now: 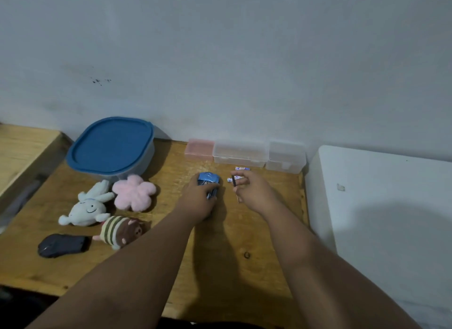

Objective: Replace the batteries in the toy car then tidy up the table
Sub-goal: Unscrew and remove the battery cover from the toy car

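Head view: wooden table [244, 279] against pale wall [244, 59]

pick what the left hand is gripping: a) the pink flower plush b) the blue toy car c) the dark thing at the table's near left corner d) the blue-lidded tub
b: the left hand has its fingers curled over the blue toy car, while the right hand pinches a thin tool.
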